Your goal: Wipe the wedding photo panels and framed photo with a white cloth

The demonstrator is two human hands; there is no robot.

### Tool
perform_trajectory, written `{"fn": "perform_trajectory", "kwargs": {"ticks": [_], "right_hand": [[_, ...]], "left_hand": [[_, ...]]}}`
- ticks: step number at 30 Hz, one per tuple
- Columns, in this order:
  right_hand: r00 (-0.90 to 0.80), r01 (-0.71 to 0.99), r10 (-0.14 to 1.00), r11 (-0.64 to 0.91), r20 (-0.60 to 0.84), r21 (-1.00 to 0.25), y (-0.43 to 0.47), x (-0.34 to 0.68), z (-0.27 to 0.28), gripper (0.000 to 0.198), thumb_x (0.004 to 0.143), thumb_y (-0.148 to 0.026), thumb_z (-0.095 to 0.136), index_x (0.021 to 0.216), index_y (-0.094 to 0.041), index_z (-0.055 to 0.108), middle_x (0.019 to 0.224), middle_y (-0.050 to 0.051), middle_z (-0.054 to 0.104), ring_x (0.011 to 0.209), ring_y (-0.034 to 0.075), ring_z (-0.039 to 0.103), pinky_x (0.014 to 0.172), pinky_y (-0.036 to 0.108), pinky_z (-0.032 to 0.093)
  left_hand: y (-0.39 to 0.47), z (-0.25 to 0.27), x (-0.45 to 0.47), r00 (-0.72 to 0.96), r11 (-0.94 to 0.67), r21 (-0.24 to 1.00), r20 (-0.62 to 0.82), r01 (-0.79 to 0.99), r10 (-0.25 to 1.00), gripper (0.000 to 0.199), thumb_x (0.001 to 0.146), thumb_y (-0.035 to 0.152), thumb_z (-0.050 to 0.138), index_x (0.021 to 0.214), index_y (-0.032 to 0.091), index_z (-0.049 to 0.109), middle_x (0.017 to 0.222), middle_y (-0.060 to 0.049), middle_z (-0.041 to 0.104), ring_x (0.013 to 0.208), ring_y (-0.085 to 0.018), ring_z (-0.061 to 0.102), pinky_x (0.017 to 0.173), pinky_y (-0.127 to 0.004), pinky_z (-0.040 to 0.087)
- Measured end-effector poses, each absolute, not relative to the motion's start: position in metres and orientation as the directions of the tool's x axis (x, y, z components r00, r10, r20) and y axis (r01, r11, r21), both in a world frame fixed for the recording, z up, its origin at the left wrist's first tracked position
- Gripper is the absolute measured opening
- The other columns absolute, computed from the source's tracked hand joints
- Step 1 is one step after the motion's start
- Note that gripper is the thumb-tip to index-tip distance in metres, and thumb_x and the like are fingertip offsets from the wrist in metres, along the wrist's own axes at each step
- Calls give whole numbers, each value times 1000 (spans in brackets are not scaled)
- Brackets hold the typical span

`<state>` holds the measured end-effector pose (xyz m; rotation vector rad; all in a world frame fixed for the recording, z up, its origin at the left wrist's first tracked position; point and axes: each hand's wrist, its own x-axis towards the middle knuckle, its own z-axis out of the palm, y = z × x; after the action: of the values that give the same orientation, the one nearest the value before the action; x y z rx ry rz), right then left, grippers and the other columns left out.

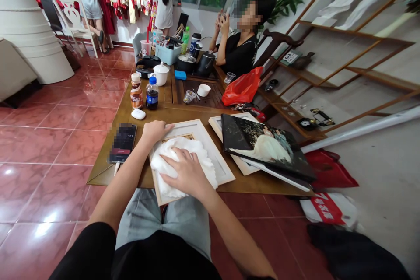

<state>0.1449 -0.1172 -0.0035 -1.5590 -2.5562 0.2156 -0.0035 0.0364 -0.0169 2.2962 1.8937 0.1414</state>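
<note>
A pale picture frame [215, 164] lies flat at the near edge of the wooden table, its lower corner jutting past the edge. My left hand [155, 132] grips the frame's upper left side, fingers over the rim. On top of the frame is a bunched white cloth [205, 157] with a frilled edge, covering most of the frame's middle. My right hand [187, 173] presses down on this cloth, its fingers curved over the folds. Left of the frame, a phone [123, 142] with a cable plugged in lies beneath my left forearm.
A photo album or print [262, 146] rests on another frame [215, 122] at right. Bottles [152, 94], a white lidded cup [160, 74], a white earbud case [138, 114] and a red bag [243, 87] stand farther back. A person [241, 48] sits across; shelves [328, 78] line the right wall.
</note>
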Motion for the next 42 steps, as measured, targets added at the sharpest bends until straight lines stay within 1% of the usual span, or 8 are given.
{"fn": "perform_trajectory", "kwargs": {"ticks": [8,15,19,21,26,33,39,42], "right_hand": [[-527,813,850,512,24,-278,-170,170,7,52,84,-55,69,133,-37,66,142,7,57,122,32,50,101,47,32],[-436,886,900,426,-17,-182,-139,169,0,56,91,-56,60,144,-37,57,145,9,54,125,33,49,101,49,35],[-342,932,940,340,10,-124,-100,161,-8,61,98,-57,48,154,-34,44,153,13,44,130,36,45,102,52,37],[-304,945,952,305,29,-121,-88,158,-10,61,100,-58,44,156,-33,41,157,13,40,134,36,41,103,53,36],[-325,936,946,319,-15,-151,-92,160,-5,57,97,-59,49,149,-35,51,154,11,44,131,34,44,102,51,38],[-383,917,920,368,-80,-154,-148,178,9,48,92,-54,56,136,-34,63,147,10,52,122,34,52,98,50,39],[-317,945,940,301,-130,-131,-138,182,12,48,93,-53,56,138,-36,61,147,8,52,121,33,53,96,48,41],[-258,964,962,250,-94,-90,-109,179,5,55,97,-54,50,148,-34,51,150,12,48,127,35,49,98,49,41]], "left_hand": [[37,-17,-4,194,-185,180,-34,966,980,79,98,73,22,104,17,77,106,-16,77,103,-34,73,84,-40,54],[37,-16,-3,197,-189,172,-35,967,980,79,99,72,21,103,17,78,102,-17,77,101,-33,73,85,-39,53],[37,-16,-5,219,-212,176,-18,961,976,74,100,69,24,103,17,78,104,-15,77,103,-32,73,85,-37,53],[37,-16,-5,226,-220,178,-16,959,974,72,100,68,26,103,17,78,105,-15,77,103,-32,72,85,-38,53],[35,-14,-4,206,-198,177,-29,964,978,73,100,69,26,104,17,78,105,-17,77,104,-32,72,86,-38,53],[36,-13,-3,197,-185,189,-49,965,979,76,100,70,24,106,17,77,106,-17,77,103,-33,73,87,-39,53],[37,-15,-5,211,-201,188,-33,961,977,76,99,71,23,105,17,78,106,-17,77,103,-33,73,86,-39,53],[37,-16,-5,220,-210,191,-33,959,975,75,100,70,24,104,18,78,107,-16,77,104,-32,72,86,-37,53]]}}
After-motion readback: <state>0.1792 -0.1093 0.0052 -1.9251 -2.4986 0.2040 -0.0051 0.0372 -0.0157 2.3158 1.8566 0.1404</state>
